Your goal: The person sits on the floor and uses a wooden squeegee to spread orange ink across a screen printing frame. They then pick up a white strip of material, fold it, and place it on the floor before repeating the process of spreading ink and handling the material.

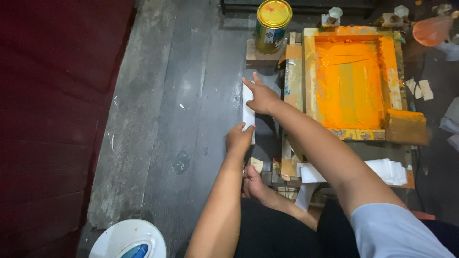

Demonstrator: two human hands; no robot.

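Both hands pin a white paper strip (247,111) on the floor: left hand (238,138) pinching its near end, right hand (262,98) pressing flat, grip released. Looks light, floppy; best held by the ends.

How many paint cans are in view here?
1. A single yellow-lidded paint can stands on a wooden block at the top, left of the orange-inked printing frame. Others may sit outside the picture.

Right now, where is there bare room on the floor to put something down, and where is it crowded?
The dark floorboards are bare between the red mat and the white strip under both hands. It is crowded by the orange printing frame, the paint can and the white paper stack.
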